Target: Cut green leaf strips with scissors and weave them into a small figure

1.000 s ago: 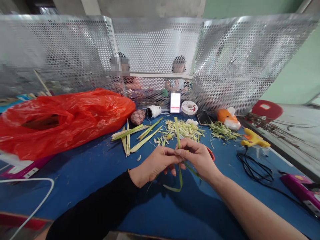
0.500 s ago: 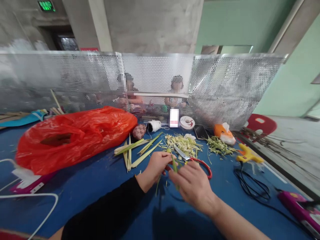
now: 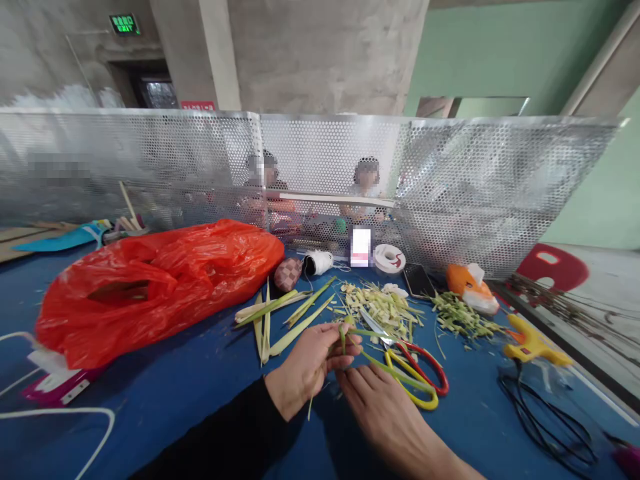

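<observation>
My left hand [image 3: 313,360] is closed in a pinch on a green leaf strip [image 3: 343,339], which loops around its fingertips. Loose ends of green leaf trail right, across the scissors. My right hand [image 3: 383,407] is just below and to the right, fingers bent and together, their tips close to the left fingers. Whatever its fingertips grip is hidden. Scissors [image 3: 419,370] with red and yellow handles lie beside my right hand, blades pointing to the cut scraps [image 3: 383,305]. Long pale-green leaf pieces [image 3: 300,327] rest left of the scraps.
A red plastic bag [image 3: 165,280] covers the left side. Behind are a patterned egg-shaped object [image 3: 288,274], white string [image 3: 320,261], a tape roll [image 3: 389,259] and a phone [image 3: 419,281]. Tissues [image 3: 470,287] and a yellow glue gun [image 3: 535,343] stand right. People sit beyond the perforated screen [image 3: 325,153].
My right hand has turned and dropped lower, its fingers now below the left ones. The leaf ends now stretch out to the right over the scissors. The view has shifted slightly left.
</observation>
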Action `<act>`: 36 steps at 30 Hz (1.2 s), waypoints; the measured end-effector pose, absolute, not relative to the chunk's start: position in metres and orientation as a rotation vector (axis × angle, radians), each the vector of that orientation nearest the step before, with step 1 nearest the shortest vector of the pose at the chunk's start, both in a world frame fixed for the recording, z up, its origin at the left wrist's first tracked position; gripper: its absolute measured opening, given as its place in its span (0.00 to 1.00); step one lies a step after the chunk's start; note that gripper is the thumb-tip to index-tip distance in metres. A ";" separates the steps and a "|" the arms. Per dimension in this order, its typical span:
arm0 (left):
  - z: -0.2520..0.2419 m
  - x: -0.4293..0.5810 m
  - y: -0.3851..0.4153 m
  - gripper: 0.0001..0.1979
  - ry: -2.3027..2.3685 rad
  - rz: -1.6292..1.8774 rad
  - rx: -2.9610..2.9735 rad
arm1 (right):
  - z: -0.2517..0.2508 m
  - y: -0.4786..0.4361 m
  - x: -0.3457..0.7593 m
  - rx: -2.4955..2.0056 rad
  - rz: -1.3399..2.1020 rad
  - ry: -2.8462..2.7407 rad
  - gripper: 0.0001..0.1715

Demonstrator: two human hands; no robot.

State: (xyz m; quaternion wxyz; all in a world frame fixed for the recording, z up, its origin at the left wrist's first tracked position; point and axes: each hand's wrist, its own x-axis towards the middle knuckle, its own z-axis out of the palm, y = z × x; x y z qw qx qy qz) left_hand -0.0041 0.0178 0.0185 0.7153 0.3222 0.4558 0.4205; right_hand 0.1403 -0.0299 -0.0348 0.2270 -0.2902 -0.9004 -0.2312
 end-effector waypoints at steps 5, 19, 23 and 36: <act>0.011 -0.003 0.021 0.08 0.969 1.027 0.671 | -0.012 -0.036 0.143 -0.648 -0.403 -2.399 0.15; -0.002 0.016 0.012 0.10 1.038 1.109 0.669 | -0.014 -0.039 0.131 -0.660 -0.582 -2.273 0.23; 0.001 0.015 0.015 0.12 1.125 1.155 0.776 | -0.003 -0.046 0.139 -0.825 -0.521 -2.100 0.17; 0.010 0.010 0.009 0.15 1.147 1.051 0.951 | -0.001 -0.003 0.168 -1.304 1.145 -1.147 0.14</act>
